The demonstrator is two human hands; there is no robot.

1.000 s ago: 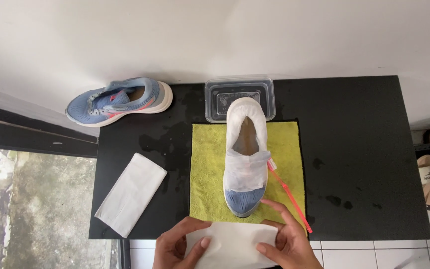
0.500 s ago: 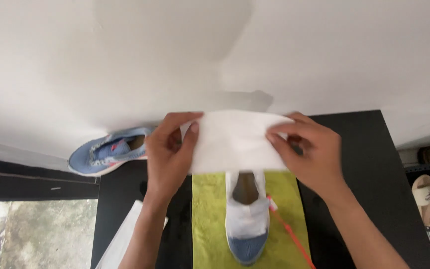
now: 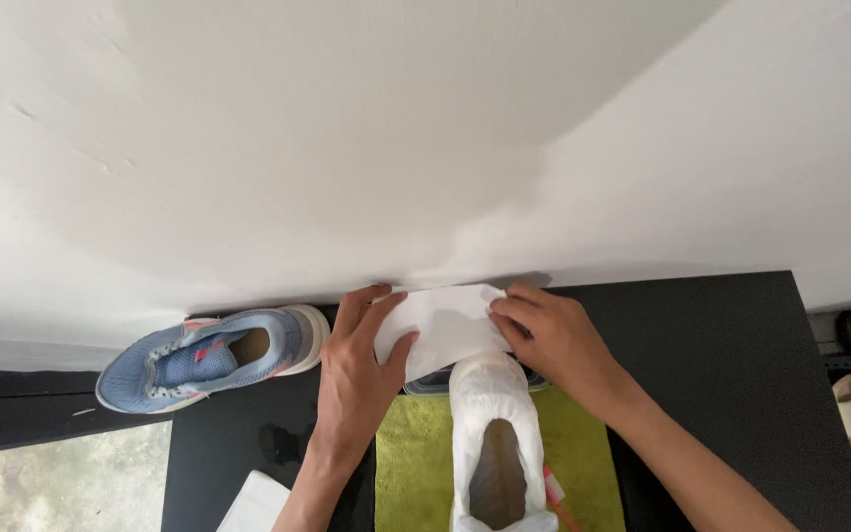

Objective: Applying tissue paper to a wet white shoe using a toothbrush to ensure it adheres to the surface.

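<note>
Pinching a white tissue [image 3: 442,323] in left hand [image 3: 359,379] and right hand [image 3: 554,340], hiding wrapped shoe's heel [image 3: 485,379].

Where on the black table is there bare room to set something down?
The widest bare patch of table lies right of the right hand and green cloth. A smaller strip lies between the blue shoe and folded tissue. It is crowded by the wall: both hands hold a tissue at the wrapped shoe.
</note>
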